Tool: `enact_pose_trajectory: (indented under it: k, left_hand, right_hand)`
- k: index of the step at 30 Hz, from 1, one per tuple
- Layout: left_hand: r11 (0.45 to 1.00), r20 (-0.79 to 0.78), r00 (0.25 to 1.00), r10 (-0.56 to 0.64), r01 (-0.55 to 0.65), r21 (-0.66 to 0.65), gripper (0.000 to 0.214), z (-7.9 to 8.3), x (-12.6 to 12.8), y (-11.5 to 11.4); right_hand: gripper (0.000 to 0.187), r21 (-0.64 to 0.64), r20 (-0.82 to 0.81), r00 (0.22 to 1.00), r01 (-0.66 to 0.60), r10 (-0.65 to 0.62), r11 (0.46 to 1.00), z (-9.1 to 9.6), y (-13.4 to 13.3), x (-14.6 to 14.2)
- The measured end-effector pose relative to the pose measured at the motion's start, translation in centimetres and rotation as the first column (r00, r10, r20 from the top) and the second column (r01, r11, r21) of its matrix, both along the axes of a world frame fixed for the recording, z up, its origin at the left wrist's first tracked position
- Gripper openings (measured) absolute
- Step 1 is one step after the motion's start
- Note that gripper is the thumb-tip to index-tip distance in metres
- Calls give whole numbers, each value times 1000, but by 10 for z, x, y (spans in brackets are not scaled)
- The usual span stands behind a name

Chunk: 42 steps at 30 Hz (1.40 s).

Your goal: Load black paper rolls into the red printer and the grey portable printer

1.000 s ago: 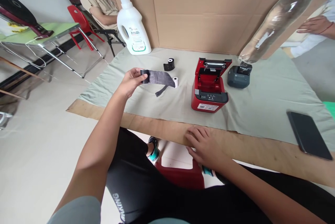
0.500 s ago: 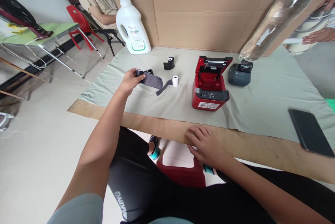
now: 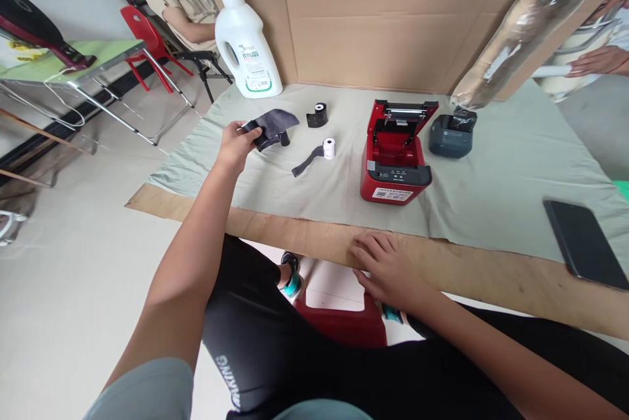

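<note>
At the left of the cloth, my left hand (image 3: pixel 236 145) pinches a dark paper roll (image 3: pixel 278 121), its loose strip fanned out to the right. A small black rolled part (image 3: pixel 284 138) shows just below that strip; whether the two are joined, I cannot tell. My right hand (image 3: pixel 382 266) rests with fingers spread on the wooden table edge (image 3: pixel 314 233), holding nothing. Nearby lie a black roll with a white core (image 3: pixel 318 117) and a white paper roll (image 3: pixel 329 149) with a dark tail. A red receipt printer (image 3: pixel 396 184) stands with its lid raised.
Behind the cloth rises a cardboard panel (image 3: pixel 363 20), with a white detergent bottle (image 3: pixel 250 53) before it. To the right are a dark grey device (image 3: pixel 451 137), a plastic-wrapped object (image 3: pixel 525 40) and a phone (image 3: pixel 584 243). One person (image 3: pixel 184 7) sits behind; another's hand (image 3: pixel 592 61) shows at right.
The dark strip in my left hand has been lifted and swung up and away from the white roll's tail. My left hand has shifted slightly left. My right hand stays put.
</note>
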<state>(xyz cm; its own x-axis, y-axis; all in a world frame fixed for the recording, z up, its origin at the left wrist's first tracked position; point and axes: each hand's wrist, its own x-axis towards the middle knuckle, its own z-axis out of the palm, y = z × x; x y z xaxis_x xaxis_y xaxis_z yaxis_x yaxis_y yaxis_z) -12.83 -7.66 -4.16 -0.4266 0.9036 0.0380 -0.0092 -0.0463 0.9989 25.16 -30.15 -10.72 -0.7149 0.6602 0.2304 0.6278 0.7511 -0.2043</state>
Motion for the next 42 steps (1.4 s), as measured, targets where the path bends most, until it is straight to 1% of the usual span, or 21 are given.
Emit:
enact_pose_trajectory:
  k: [2, 5, 8, 10, 13, 15, 17, 19, 20, 22, 23, 25, 26, 28, 30, 34, 35, 37, 39, 41, 42]
  left_hand:
    - [1000, -49, 999, -7, 7, -7, 43, 1, 2, -2]
    - [998, -140, 989, -57, 55, -19, 40, 0, 7, -3]
    - [995, -202, 975, -94, 85, -50, 48, 0, 13, -4]
    - [997, -224, 973, -63, 51, -58, 52, 0, 17, -5]
    - [1000, -291, 957, -8, 4, -14, 45, 2, 21, -7]
    - [999, -387, 922, 5, 8, 31, 41, 2, 20, -8]
    - [999, -506, 862, 22, 2, 46, 41, 0, 19, -9]
    - [999, -575, 817, 33, -24, 23, 43, -3, 17, -9]
    - [999, -575, 818, 23, -35, -9, 42, -4, 17, -8]
    - [994, -501, 865, -19, -40, -106, 41, -5, 19, -8]
    - [986, -427, 903, -47, -26, -163, 40, -4, 21, -7]
    - [965, -201, 974, -104, 49, -259, 34, -1, 28, -8]
    - [955, -74, 989, -127, 101, -280, 30, 1, 31, -8]
    - [940, 116, 979, -165, 192, -281, 21, 5, 37, -9]
    - [937, 155, 970, -189, 225, -268, 17, 6, 40, -10]
    - [944, 9, 969, -246, 242, -226, 21, 5, 36, -13]
    - [946, -56, 965, -255, 237, -219, 21, 4, 34, -14]
    - [958, -266, 933, -244, 190, -215, 18, 2, 30, -15]
    - [975, -527, 827, -198, 110, -194, 16, 0, 28, -15]
    - [989, -732, 668, -137, 45, -144, 17, -4, 27, -15]
    - [992, -800, 589, -113, 26, -121, 18, -6, 26, -14]
  right_hand:
    - [29, -3, 3, 1000, 2, -2, 1000, 0, 0, 0]
    - [30, 7, 9, 1000, 0, 0, 1000, 0, -1, 0]
    - [31, 13, 13, 1000, 0, 0, 1000, 0, -1, 0]
    - [30, 15, 14, 1000, -1, 0, 1000, 0, -1, 0]
    - [30, 29, 13, 1000, -6, 6, 1000, 0, 0, 0]
    - [31, 37, 13, 1000, -7, 7, 999, 1, 0, 0]
    - [31, 40, 13, 1000, -8, 7, 999, 1, 0, 0]
    - [31, 39, 16, 1000, -9, 8, 999, 2, 0, 0]
    - [31, 40, 15, 1000, -9, 8, 999, 2, 0, 0]
    - [30, 43, 17, 1000, -9, 8, 999, 1, 0, 0]
    - [30, 45, 19, 1000, -9, 8, 999, 0, 0, 0]
    - [30, 46, 17, 1000, -8, 7, 999, 0, 0, 0]
    - [30, 44, 14, 1000, -9, 8, 999, -1, 0, 0]
    - [30, 37, 10, 1000, -9, 8, 999, -1, 0, 0]
    - [30, 31, 8, 1000, -10, 9, 999, -1, 0, 0]
    - [30, 35, 8, 1000, -9, 8, 999, 0, 0, 1]
    - [31, 36, 10, 1000, -10, 9, 999, 1, 0, 1]
    - [31, 33, 13, 1000, -14, 14, 999, 2, 0, 1]
    - [31, 27, 8, 1000, -19, 18, 999, 2, -1, 2]
    - [31, 23, -1, 1000, -18, 19, 1000, 2, 0, 2]
    - [31, 23, -2, 1000, -19, 19, 1000, 2, 0, 1]
